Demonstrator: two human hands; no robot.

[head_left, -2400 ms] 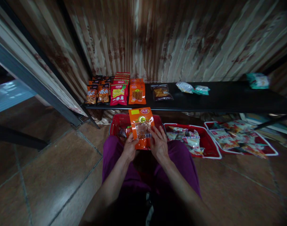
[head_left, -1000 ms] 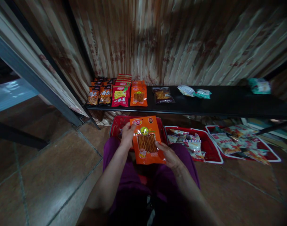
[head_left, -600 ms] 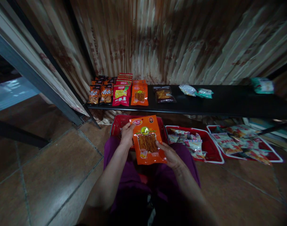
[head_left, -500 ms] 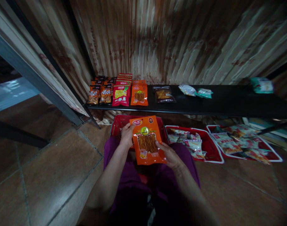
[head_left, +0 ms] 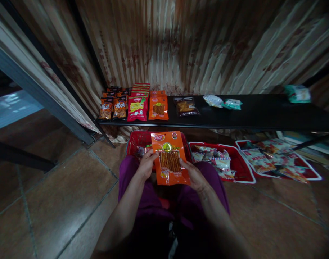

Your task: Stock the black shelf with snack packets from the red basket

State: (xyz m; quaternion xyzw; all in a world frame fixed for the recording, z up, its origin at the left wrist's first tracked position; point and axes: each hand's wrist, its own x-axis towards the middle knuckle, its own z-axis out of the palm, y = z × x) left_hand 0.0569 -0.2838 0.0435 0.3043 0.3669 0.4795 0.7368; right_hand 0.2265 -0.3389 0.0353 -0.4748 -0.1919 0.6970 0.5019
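An orange snack bag (head_left: pixel 168 162) with a clear window showing brown sticks is held upright in front of my knees. My left hand (head_left: pixel 147 163) pinches its left edge about halfway up. On the opposite side my right hand (head_left: pixel 193 175) grips the lower right edge, thumb on the front. Behind the bag stands a red basket (head_left: pixel 134 138), partly hidden, with some packets inside. Similar orange bags (head_left: pixel 158 108) stand in a row on the black shelf (head_left: pixel 221 120) beyond.
Pink-red bags (head_left: pixel 137 108) and small black-and-orange bags (head_left: pixel 119 108) fill the shelf's left end. A brown packet (head_left: pixel 186 107) and green-white packets (head_left: pixel 233 104) lie farther right. Two red baskets (head_left: pixel 244 176) of white packets sit on the floor. A metal post (head_left: pixel 45 79) rises at left.
My left hand has slid down from the bag's upper left corner to the middle of its left edge. The bag stands a little straighter; my right hand keeps its grip.
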